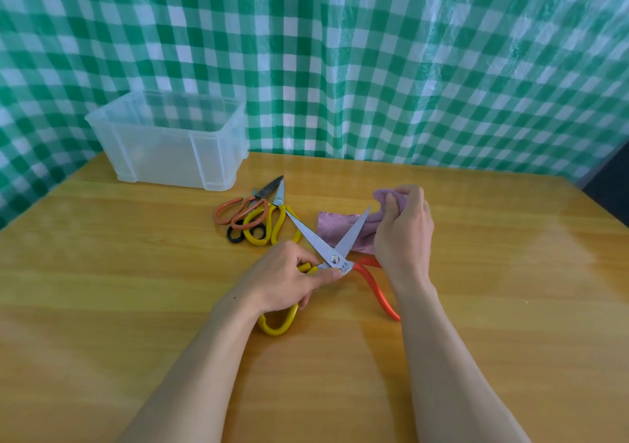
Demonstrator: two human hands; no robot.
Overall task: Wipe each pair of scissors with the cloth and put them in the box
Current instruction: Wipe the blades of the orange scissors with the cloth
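Left hand (289,279) grips open scissors (335,258); right hand (403,228) clutches cloth (332,226) beside them.

Four pairs of scissors (335,259), one cloth (328,226), one box (163,156)

Person: two arms, bare skin showing, head view.
Left hand (289,279) and right hand (405,228) are showing bare, each joining a bare forearm that is running out of view at the lower edge. The left forearm (204,367) is carrying one small dark speck (235,298) near the wrist. The right forearm (442,357) is showing plain. The left thumbnail (337,274) is showing short.
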